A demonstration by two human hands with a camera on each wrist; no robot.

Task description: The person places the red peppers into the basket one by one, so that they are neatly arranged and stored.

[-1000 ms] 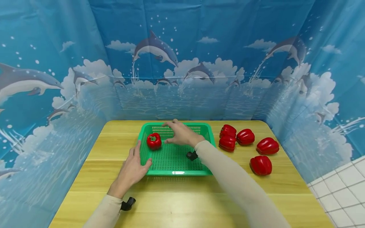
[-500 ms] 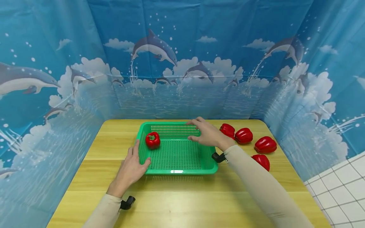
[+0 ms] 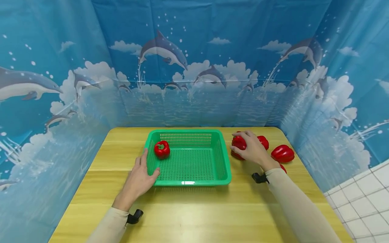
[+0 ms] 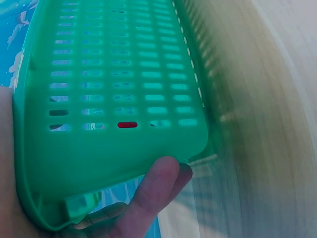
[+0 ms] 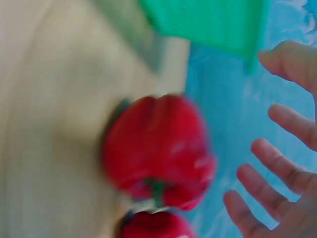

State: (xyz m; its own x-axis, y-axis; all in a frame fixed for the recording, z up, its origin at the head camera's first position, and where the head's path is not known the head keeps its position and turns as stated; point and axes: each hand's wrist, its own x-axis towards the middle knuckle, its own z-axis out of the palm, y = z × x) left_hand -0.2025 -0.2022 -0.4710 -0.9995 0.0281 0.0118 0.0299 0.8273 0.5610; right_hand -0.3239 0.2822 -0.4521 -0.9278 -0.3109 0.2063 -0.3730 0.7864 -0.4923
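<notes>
A green slotted plastic basket [image 3: 188,183] stands on the wooden table with one red bell pepper [image 3: 162,150] inside, near its left end. My left hand [image 3: 138,180] rests at the basket's front left corner, fingers along the left rim and thumb by the front edge. Beyond the basket's right side, my right hand [image 3: 253,148] hovers over a red bell pepper [image 3: 239,142], partly covering it. The right wrist view has that hand's fingers spread beside a bell pepper [image 5: 158,144] with a green stem, a gap between them.
More red bell peppers lie at the right, among them one by the right edge [image 3: 282,154] and one behind my hand [image 3: 263,141]. Another pepper is mostly hidden by my right wrist. A blue dolphin curtain [image 3: 188,104] surrounds the table.
My right hand has swung right, from over the basket to the bell peppers beyond it, with nothing in it. My left hand has stayed at the basket's corner.
</notes>
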